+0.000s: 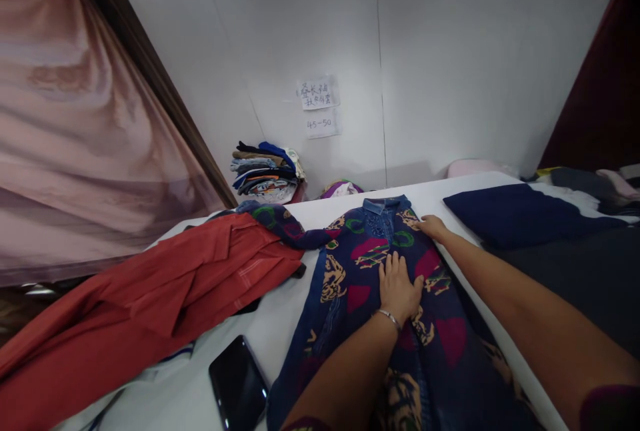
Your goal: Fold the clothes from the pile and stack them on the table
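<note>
A long dark-blue patterned shirt (357,294) with a denim collar lies spread front side up on the white table, its collar toward the wall. My left hand (400,287) rests flat on the middle of its front, fingers stretched out, a bracelet at the wrist. At the shirt's right shoulder edge, my right hand (433,227) has its fingers closed on the cloth. The shirt's left sleeve reaches out sideways over a red garment (185,264). I cannot make out the whole right sleeve.
A black phone (239,384) lies on the white table (285,311) left of the shirt. Folded clothes are stacked (265,171) by the wall. A folded navy garment (525,214) is at right, beside dark cloth (575,271). Paper signs (320,94) hang on the wall; a pink curtain (90,124) hangs left.
</note>
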The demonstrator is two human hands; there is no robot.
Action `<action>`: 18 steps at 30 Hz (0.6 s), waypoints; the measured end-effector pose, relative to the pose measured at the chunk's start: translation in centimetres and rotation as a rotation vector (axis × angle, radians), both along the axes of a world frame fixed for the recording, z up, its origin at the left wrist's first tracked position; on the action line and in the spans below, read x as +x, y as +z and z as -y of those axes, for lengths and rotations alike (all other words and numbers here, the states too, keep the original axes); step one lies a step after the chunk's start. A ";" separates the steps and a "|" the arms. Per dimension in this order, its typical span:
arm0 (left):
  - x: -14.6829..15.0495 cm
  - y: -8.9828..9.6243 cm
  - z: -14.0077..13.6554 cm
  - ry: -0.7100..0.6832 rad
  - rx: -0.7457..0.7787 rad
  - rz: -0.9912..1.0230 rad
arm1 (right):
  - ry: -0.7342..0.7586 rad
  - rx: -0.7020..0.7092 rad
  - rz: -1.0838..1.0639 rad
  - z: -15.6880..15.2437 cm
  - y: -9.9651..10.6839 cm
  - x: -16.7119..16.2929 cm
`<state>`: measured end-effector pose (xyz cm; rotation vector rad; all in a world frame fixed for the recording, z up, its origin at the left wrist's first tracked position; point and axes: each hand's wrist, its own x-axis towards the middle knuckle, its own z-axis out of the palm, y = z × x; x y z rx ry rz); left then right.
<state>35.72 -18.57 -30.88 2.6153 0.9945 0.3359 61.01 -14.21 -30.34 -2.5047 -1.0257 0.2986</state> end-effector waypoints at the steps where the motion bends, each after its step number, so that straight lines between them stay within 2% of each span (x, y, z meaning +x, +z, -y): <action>1: 0.0 0.1 0.0 0.001 -0.005 0.002 | 0.001 -0.024 -0.012 0.0 0.0 -0.2; 6: 0.0 0.2 0.1 0.004 -0.006 0.004 | 0.014 -0.096 -0.009 0.6 -0.1 -1.1; 13: 0.1 -0.3 0.0 0.011 -0.009 0.032 | -0.001 -0.125 0.119 0.8 0.5 -1.5; 18: 0.0 -0.5 0.1 0.013 -0.014 0.040 | 0.155 -0.080 0.256 -0.7 0.1 -2.5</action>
